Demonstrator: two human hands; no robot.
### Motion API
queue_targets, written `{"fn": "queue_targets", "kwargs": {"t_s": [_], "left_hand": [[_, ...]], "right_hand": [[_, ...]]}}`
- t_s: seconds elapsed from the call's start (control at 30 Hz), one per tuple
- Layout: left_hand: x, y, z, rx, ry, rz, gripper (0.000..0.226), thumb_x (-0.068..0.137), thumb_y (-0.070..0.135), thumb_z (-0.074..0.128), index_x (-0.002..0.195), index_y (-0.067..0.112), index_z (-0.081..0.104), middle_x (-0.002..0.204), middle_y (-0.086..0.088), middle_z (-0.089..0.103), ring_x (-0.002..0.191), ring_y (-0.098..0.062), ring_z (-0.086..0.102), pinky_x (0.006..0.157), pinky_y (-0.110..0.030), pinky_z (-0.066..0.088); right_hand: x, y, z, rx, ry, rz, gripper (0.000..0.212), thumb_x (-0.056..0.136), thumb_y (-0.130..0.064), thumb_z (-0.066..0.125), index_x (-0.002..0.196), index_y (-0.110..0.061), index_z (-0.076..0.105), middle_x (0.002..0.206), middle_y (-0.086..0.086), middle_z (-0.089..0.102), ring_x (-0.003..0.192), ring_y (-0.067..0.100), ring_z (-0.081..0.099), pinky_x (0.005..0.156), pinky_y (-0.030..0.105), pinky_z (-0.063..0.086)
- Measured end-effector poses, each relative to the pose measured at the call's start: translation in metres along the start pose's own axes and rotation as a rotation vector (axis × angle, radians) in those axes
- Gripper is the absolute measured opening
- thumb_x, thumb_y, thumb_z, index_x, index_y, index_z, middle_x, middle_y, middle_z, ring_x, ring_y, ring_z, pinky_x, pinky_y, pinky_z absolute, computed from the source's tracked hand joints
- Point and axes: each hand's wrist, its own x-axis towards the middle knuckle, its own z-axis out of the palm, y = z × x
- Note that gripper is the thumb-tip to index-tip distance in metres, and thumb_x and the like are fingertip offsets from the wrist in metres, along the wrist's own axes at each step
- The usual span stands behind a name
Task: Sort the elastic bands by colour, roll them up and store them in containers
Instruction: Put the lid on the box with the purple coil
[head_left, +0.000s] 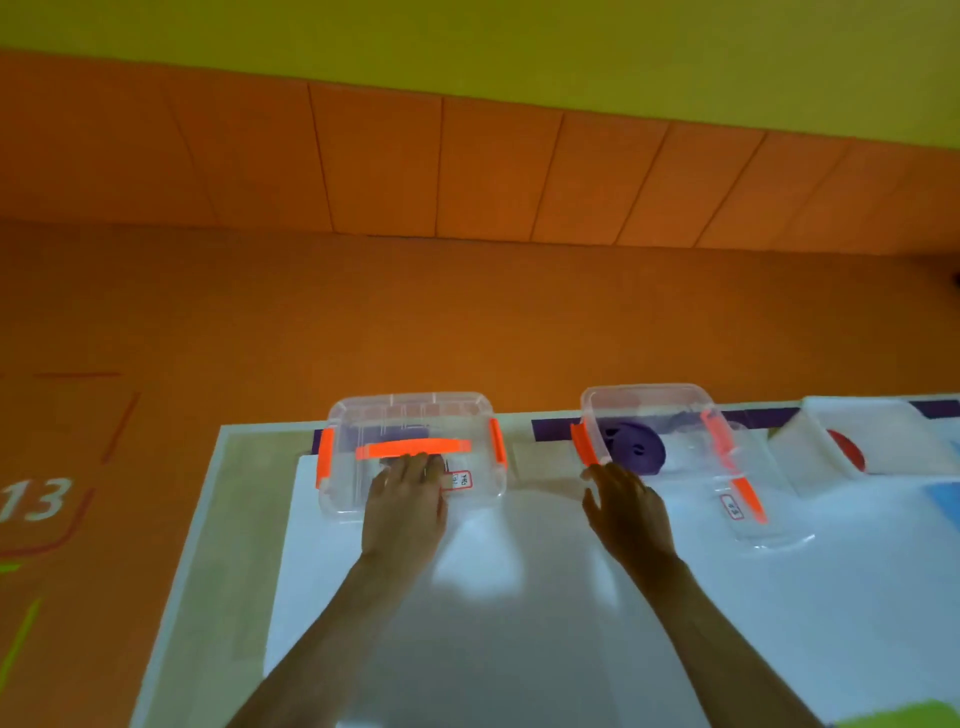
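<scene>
A clear lidded container (343, 499) with orange clips and an orange handle (413, 447) stands at the table's far left. My left hand (405, 504) rests on its lid, fingertips at the handle. To the right, a second clear container (649, 402) lies tilted with its lid (748, 499) open toward me; a rolled purple band (636, 447) sits inside. My right hand (626, 506) hovers with relaxed fingers by that container's near left corner, holding nothing.
A white tray-like container (810, 452) with something red (847, 449) inside stands at the far right. The white table (493, 623) ends at its far edge just behind the containers; orange floor lies beyond. A blue patch (945, 499) and a green patch (904, 717) show at right.
</scene>
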Motion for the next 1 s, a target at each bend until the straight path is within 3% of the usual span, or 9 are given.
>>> {"fn": "queue_targets", "kwargs": {"t_s": [0.07,0.23,0.37,0.5,0.6,0.73,0.9,1.0], "left_hand": [[-0.004,0.028,0.008,0.050,-0.045,0.060,0.052,0.106,0.026,0.048,0.157,0.021,0.045,0.161,-0.002,0.047,0.151,-0.026,0.040,0.123,-0.042,0.035],[0.001,0.096,0.026,0.024,-0.094,0.145,0.060,0.103,0.024,0.052,0.161,0.025,0.039,0.161,-0.003,0.045,0.151,-0.028,0.039,0.122,-0.045,0.035],[0.020,0.159,0.059,0.026,-0.146,0.152,0.066,0.105,0.023,0.047,0.167,0.028,0.024,0.173,-0.004,0.024,0.159,-0.027,0.025,0.128,-0.045,0.026],[0.036,0.228,0.083,0.049,-0.169,0.141,0.073,0.092,0.016,0.066,0.161,0.021,0.042,0.172,-0.017,0.026,0.146,-0.037,0.047,0.111,-0.050,0.048],[0.036,0.263,0.102,0.136,-0.209,0.074,0.079,0.094,0.021,0.068,0.165,0.021,0.033,0.174,-0.019,0.017,0.152,-0.039,0.038,0.119,-0.053,0.041],[0.032,0.299,0.121,0.147,-0.282,-0.061,0.088,0.096,0.025,0.067,0.168,0.022,0.017,0.176,-0.017,0.003,0.159,-0.040,0.024,0.124,-0.056,0.031],[0.035,0.325,0.140,0.164,-0.263,-0.169,0.093,0.094,0.023,0.070,0.168,0.022,0.014,0.175,-0.018,0.007,0.160,-0.039,0.021,0.126,-0.056,0.027],[0.028,0.325,0.150,0.179,-0.208,-0.233,0.097,0.089,0.013,0.073,0.168,0.021,0.015,0.174,-0.021,0.010,0.162,-0.040,0.014,0.129,-0.058,0.020]], "right_hand": [[-0.013,0.024,-0.002,-0.027,-0.008,0.032,0.020,0.101,-0.017,0.062,0.118,-0.015,0.071,0.118,0.005,0.073,0.103,0.026,0.072,0.082,0.040,0.061],[-0.032,0.093,0.002,-0.051,-0.077,0.135,0.022,0.102,-0.021,0.058,0.120,-0.020,0.070,0.119,0.001,0.070,0.107,0.025,0.069,0.083,0.039,0.055],[-0.033,0.168,0.014,-0.043,-0.128,0.192,0.023,0.103,-0.025,0.055,0.121,-0.026,0.069,0.119,-0.005,0.069,0.109,0.020,0.068,0.085,0.036,0.055],[-0.022,0.249,0.029,0.027,-0.177,0.252,0.021,0.101,-0.026,0.055,0.117,-0.027,0.069,0.119,-0.006,0.071,0.111,0.019,0.069,0.086,0.035,0.056],[-0.005,0.300,0.040,0.127,-0.208,0.267,0.027,0.098,-0.024,0.060,0.124,-0.024,0.067,0.130,-0.002,0.067,0.118,0.023,0.066,0.091,0.037,0.054],[0.016,0.356,0.056,0.178,-0.361,0.301,0.049,0.098,-0.024,0.060,0.146,-0.023,0.051,0.153,0.005,0.048,0.137,0.030,0.050,0.103,0.043,0.051],[0.047,0.406,0.074,0.182,-0.401,0.322,0.060,0.102,-0.026,0.058,0.157,-0.019,0.034,0.159,0.009,0.037,0.140,0.035,0.045,0.103,0.050,0.050],[0.058,0.422,0.082,0.164,-0.364,0.317,0.056,0.104,-0.018,0.054,0.157,-0.016,0.035,0.159,0.009,0.040,0.138,0.033,0.049,0.102,0.049,0.052]]}}
